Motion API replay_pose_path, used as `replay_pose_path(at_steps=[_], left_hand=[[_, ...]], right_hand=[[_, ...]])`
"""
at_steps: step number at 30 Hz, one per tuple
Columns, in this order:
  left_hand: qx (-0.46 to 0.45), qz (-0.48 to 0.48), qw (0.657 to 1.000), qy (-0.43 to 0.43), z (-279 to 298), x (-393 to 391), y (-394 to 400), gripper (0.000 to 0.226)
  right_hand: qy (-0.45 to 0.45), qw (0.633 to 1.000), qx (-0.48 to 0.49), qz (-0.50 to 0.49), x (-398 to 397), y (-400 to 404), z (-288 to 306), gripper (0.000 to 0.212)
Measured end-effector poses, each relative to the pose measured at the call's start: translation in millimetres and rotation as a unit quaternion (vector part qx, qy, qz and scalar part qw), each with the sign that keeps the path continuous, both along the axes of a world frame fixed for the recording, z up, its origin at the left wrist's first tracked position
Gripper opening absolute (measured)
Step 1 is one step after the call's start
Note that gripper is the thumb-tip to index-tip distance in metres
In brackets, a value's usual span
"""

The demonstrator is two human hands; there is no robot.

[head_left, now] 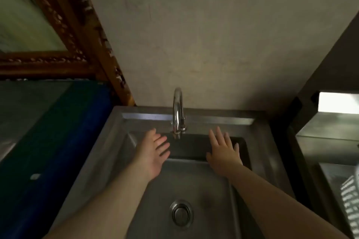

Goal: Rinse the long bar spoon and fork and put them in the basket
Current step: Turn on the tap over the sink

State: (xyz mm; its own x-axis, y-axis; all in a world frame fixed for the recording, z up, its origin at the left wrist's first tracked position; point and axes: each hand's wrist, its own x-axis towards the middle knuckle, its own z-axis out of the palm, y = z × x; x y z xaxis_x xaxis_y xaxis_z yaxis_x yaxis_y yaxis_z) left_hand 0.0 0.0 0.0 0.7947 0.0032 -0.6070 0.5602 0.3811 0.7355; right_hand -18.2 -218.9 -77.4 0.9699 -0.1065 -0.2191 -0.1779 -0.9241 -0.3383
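Note:
Both my hands hover over a steel sink (pixel 120 141), palms down with fingers spread. My left hand (pixel 153 151) is just left of the chrome tap (pixel 178 114); my right hand (pixel 223 151) is just right of it. Neither hand holds anything. No water runs from the spout. A round drain (pixel 181 213) lies in the basin floor. At the right edge, part of a slotted white basket (pixel 349 198) shows. I see no bar spoon and no fork.
A plain wall rises behind the sink. A carved wooden frame (pixel 81 31) leans at the upper left above a dark blue surface (pixel 58 141). A steel counter (pixel 326 128) runs along the right side.

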Motion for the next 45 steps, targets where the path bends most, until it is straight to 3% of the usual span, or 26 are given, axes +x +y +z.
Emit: replay_pose_path(at_steps=[5, 13, 30, 45], left_hand=[[-0.148, 0.065, 0.986, 0.044, -42, 31, -8, 0.071], [-0.280, 0.117, 0.952, 0.040, -67, 57, -10, 0.087], [-0.339, 0.111, 0.934, -0.013, -72, 71, -3, 0.088], [-0.332, 0.076, 0.940, -0.035, -81, 69, 6, 0.082]], right_hand=[[0.063, 0.996, -0.057, 0.013, 33, -17, -52, 0.089], [0.018, 0.996, -0.086, -0.012, 45, -14, -107, 0.101], [-0.024, 0.993, -0.114, -0.017, 48, -13, -127, 0.106], [-0.016, 0.993, -0.115, -0.023, 49, -14, -131, 0.115]])
